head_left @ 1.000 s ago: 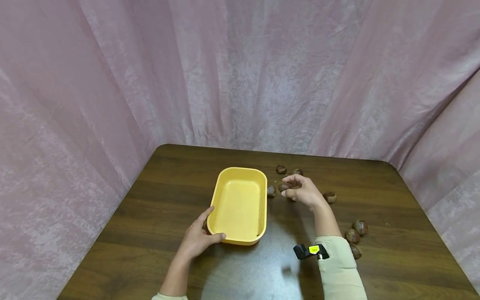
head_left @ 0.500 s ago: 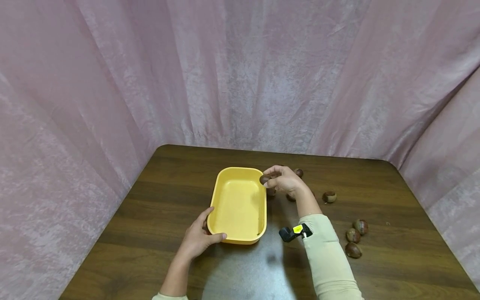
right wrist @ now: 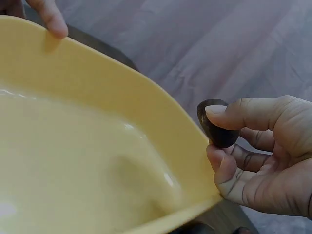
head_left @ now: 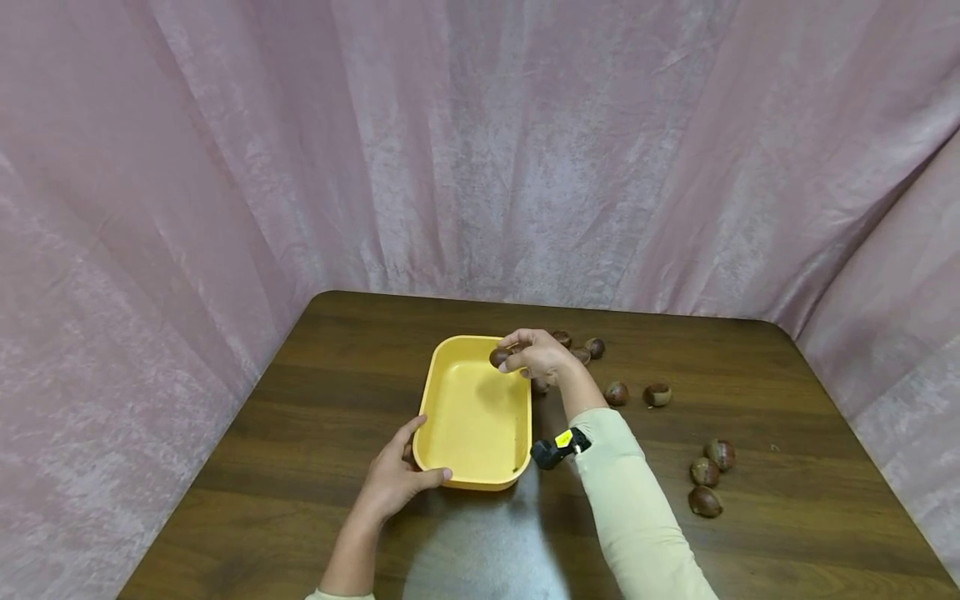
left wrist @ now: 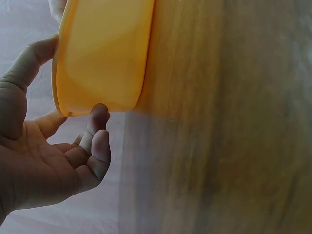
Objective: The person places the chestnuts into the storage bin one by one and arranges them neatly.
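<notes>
A yellow rectangular tub (head_left: 472,417) stands on the wooden table, its inside bare of chestnuts. My left hand (head_left: 397,477) holds the tub's near left corner, the thumb lying over the near rim and a finger along the left side. In the left wrist view, other fingers (left wrist: 100,117) curl close under the tub's end (left wrist: 97,92). My right hand (head_left: 542,357) pinches a brown chestnut (head_left: 500,357) between thumb and fingers, over the tub's far right part. The right wrist view has that chestnut (right wrist: 219,124) held beside the rim.
Several chestnuts lie right of the tub, partly hidden by the right hand, including one (head_left: 595,347) farther back. Two more, one chestnut (head_left: 617,393) and another (head_left: 657,395), lie right of the forearm. A cluster with a chestnut (head_left: 705,502) sits nearer. Pink curtains (head_left: 480,167) hang behind.
My right hand has carried the chestnut leftward from the table beside the tub to above the tub's far right part. My left hand and the tub have stayed in place.
</notes>
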Demonstrator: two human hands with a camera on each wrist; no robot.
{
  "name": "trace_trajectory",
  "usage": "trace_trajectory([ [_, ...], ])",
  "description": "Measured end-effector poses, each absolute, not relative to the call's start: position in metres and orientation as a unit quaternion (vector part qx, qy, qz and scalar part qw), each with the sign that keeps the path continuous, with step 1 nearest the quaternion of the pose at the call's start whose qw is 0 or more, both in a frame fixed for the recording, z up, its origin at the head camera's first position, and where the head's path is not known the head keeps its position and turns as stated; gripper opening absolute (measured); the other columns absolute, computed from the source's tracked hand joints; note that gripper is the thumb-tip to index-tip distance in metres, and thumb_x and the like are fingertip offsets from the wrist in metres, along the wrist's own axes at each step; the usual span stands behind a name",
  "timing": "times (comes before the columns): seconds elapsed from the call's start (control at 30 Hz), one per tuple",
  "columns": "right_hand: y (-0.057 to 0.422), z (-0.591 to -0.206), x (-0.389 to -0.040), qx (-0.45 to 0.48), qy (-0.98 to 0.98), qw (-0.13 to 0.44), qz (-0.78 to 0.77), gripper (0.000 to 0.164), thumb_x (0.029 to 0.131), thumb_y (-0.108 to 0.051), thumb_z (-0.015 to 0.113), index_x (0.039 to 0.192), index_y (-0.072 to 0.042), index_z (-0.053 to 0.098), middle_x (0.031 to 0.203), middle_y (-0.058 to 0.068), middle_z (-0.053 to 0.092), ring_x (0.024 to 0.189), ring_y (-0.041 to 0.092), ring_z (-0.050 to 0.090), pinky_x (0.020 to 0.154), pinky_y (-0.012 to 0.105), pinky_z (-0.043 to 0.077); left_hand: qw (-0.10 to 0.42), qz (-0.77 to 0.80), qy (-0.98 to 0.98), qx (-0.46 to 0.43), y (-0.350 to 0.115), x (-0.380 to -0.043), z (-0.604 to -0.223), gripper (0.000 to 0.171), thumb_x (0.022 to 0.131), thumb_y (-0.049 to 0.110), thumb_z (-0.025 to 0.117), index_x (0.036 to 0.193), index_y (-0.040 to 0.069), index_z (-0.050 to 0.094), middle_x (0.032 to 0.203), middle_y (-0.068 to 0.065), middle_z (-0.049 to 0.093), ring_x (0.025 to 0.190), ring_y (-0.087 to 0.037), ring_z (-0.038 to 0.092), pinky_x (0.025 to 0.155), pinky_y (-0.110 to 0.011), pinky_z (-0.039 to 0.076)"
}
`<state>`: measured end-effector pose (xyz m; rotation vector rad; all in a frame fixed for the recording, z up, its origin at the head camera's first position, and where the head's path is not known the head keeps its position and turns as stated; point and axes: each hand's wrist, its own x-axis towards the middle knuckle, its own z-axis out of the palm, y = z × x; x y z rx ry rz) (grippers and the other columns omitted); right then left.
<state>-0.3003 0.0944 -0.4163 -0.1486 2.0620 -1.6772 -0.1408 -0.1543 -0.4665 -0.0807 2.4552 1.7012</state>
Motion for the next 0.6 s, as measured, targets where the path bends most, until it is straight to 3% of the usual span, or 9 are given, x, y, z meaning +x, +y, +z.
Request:
trace_trajectory([
  [0.2,0.078,-0.423,-0.307,-0.047,0.739,0.25,-0.624,0.038,0.081,0.005,0.068,0.117,-0.002,0.056,0.102,0.013,0.058,0.063,0.017,0.042,0.065,0.037,0.036,0.075,0.567,0.82,-0.029,-0.154,-0.142,-0.469,0.091,0.066,0.018,0.086,0.142,0.017,0.036,0.092,-0.01,0.064,0.07,-0.017,0.059,0.061,-0.033,0.045],
  [0.6,0.05,-0.446,-0.315,-0.021,0.745,0.251,-0.617,0.04,0.077,0.003,0.07,0.115,-0.002,0.057,0.08,0.01,0.061,0.052,0.015,0.039,0.052,0.031,0.031,0.071,0.573,0.816,-0.028,-0.153,-0.141,-0.471,0.091,0.065,0.015,0.086,0.142,0.016,0.037,0.091,-0.012,0.064,0.069,-0.018,0.059,0.061,-0.033,0.045],
])
